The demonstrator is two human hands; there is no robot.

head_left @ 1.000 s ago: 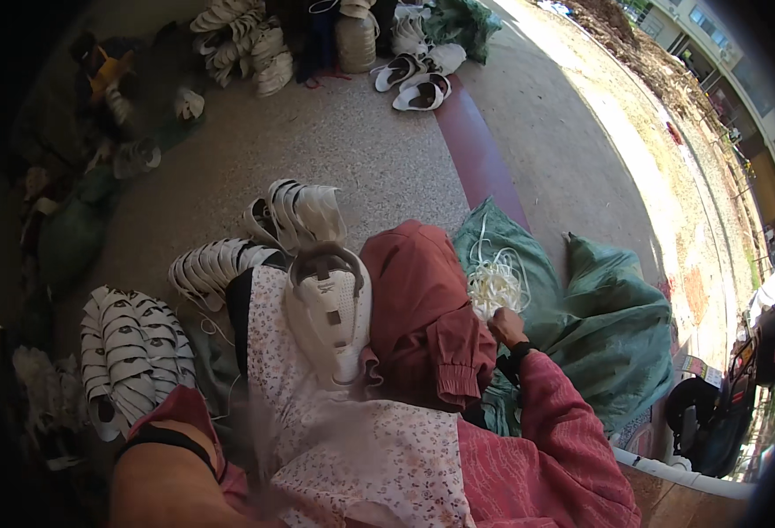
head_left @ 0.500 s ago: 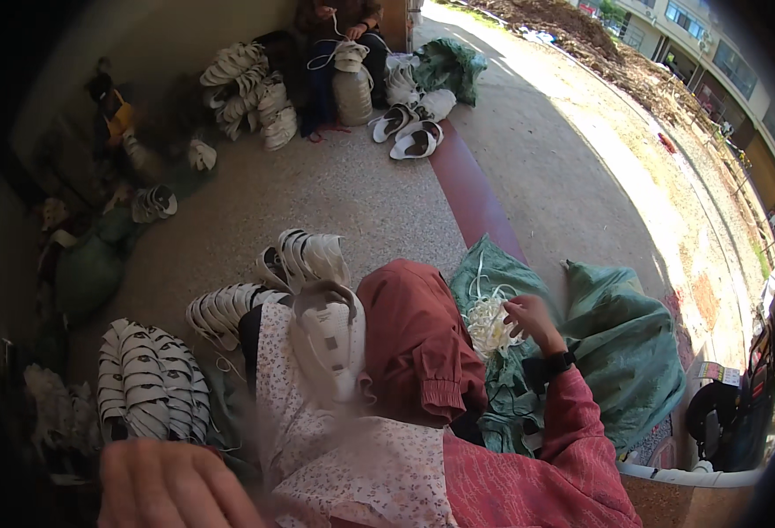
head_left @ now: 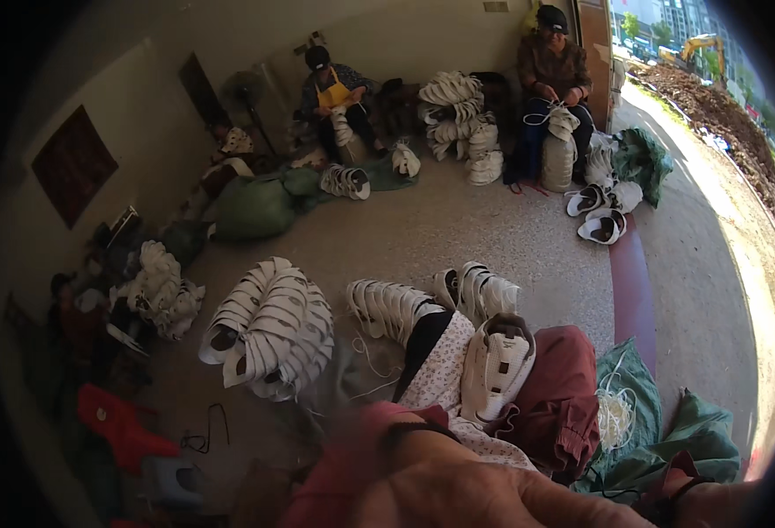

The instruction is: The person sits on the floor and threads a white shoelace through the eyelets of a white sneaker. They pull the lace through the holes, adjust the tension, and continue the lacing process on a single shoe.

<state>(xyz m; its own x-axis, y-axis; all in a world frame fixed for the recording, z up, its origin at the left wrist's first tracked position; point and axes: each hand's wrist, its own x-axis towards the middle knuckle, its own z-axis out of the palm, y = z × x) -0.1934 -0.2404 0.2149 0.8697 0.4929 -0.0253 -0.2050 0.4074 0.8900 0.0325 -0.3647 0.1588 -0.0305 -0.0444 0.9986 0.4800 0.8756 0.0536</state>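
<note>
My left hand (head_left: 467, 497) is large and close at the bottom middle, a dark band at its wrist; its fingertips run past the lower edge. At the lower right corner my right hand (head_left: 726, 506) shows only in part, its fingers hidden, beside a green sack (head_left: 700, 431). Neither hand shows a held thing. On my lap, over a flowered apron (head_left: 445, 361), rests a white shoe upper (head_left: 497, 370) with a brown lining, apart from both hands. White cord (head_left: 616, 414) lies bunched on green sacking next to my red trouser leg (head_left: 568, 387).
Nested white shoe uppers (head_left: 273, 326) stand on the floor to the left, with more rows (head_left: 392, 308) beyond my knees. A red object (head_left: 119, 431) lies at the lower left. Two people sit at the back, one working cord over a pale jug-like form (head_left: 559, 158).
The view has swung up and left, showing more of the room. My left hand has moved across to the bottom middle. My right hand has left the cord and dropped toward the lower right.
</note>
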